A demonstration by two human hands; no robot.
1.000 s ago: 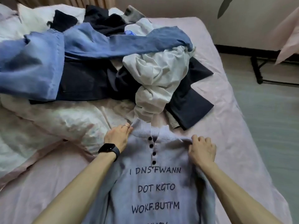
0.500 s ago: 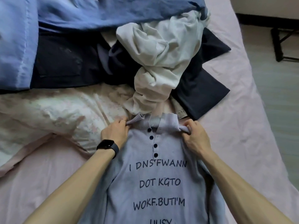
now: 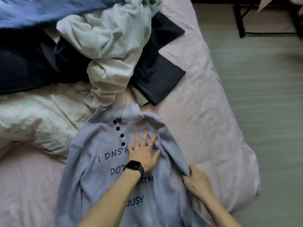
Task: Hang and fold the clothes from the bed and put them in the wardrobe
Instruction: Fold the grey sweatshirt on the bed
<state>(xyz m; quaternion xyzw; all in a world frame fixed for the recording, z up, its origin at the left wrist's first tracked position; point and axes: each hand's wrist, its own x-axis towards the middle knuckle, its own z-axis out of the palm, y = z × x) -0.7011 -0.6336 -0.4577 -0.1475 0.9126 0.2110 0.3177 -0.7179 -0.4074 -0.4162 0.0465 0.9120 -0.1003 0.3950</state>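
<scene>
1. lilac sweater [image 3: 91,174]: lies front-up on the near part of the bed, collar away from the camera, four dark buttons down the placket, dark printed lettering across the chest (partly hidden by the forearm). its right-hand sleeve side is drawn up into a ridge.
2. left hand [image 3: 144,153]: flat and open, fingers spread, palm pressed on the sweater's chest just right of the buttons; it grips nothing. a ring on one finger, a black smartwatch [image 3: 134,166] on the wrist.
3. right hand [image 3: 197,181]: closed on the sweater's sleeve fabric at the right edge, the cloth bunched between thumb and fingers.
4. bed [image 3: 205,112]: covered in a pale pink sheet, creased; its right edge borders a grey-green floor [image 3: 262,112].
5. pale crumpled garment [image 3: 106,51]: whitish, heaped beyond the collar, its lower end near the collar.
6. dark navy clothing [image 3: 157,76]: spread beneath and beside the pale garment, one squared end pointing toward the bed's right edge.
7. blue garment [image 3: 41,12]: at the top left, blurred.
8. floral quilt [image 3: 41,115]: cream, puffed, left of the sweater, touching its shoulder.
9. black metal frame [image 3: 241,27]: on the floor at top right, well apart from the bed.
</scene>
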